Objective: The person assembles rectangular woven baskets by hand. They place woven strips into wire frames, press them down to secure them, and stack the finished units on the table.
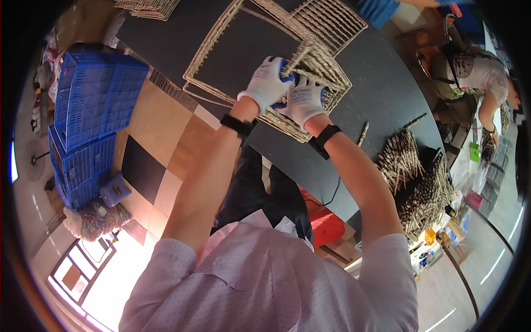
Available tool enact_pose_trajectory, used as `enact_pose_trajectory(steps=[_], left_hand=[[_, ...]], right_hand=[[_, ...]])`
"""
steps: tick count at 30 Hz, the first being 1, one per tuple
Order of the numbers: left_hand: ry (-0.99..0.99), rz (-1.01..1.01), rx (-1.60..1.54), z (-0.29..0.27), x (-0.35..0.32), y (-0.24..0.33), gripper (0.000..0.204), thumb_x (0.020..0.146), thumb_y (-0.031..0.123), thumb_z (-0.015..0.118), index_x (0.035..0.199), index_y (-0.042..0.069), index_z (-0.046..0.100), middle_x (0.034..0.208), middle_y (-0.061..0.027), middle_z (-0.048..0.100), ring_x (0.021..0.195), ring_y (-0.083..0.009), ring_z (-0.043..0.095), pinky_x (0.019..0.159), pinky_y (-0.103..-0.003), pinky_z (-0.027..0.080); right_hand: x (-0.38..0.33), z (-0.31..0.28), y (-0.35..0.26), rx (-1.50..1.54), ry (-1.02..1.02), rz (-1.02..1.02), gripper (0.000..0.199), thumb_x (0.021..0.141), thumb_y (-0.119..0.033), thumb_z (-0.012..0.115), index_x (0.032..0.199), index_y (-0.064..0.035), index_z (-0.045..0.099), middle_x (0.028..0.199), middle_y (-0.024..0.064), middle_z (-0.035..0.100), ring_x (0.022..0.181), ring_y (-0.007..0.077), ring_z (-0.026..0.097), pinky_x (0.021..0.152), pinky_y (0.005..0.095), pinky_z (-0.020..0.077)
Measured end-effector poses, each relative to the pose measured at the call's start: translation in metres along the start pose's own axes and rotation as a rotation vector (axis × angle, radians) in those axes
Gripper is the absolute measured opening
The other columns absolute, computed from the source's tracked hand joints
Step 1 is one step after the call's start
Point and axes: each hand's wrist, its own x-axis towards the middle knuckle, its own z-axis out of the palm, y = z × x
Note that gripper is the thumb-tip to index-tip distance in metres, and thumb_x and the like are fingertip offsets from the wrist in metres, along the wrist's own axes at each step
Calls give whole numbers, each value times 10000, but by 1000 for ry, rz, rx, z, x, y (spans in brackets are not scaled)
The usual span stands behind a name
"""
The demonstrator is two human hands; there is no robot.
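On the dark table in front of me lies a rectangular rack of brown twisted cord over a frame, with a slatted end of close cord rows at its near right. Both my hands wear white gloves with blue palms. My left hand is closed, its fingers curled round a short twisted cord strip at the slatted end. Right beside it, my right hand bends its fingers over the rack's near edge and grips it. The fingertips of both hands are partly hidden.
Bundles of twisted cord strips lie at the table's right edge, with a loose strip closer in. Another slatted cord piece is at the far left. Blue plastic crates stand left on the floor. A co-worker sits at the right.
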Motion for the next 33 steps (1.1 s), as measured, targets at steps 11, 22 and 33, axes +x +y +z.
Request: enact_pose_trajectory(steps=[11,22,33], left_hand=[[58,121,493,60,-84,180,288,886,284,467,1018,44,555,1044,-149,585,999,-314,536,934,-453,347],[208,243,833,101,-117,173,229,829,239,574,964,54,585,1005,-61,539,988,-257,519,862,-365,405],[399,737,-292,99,-93,144,481,709,397,664,1023,58,535,1034,-92,505,887,-233,460,776,-353,372]], right_hand=[[2,9,0,88,236,72,1087,654,-647,735,1447,-55,283,1360,179,403,1246,369,393,953,592,359],[16,7,-18,191,147,183,1037,764,-628,661,1503,-68,198,1444,201,342,1309,400,358,996,615,335],[17,7,-15,171,256,186,1001,726,-650,673,1454,-76,294,1350,175,424,1247,352,414,969,543,367]])
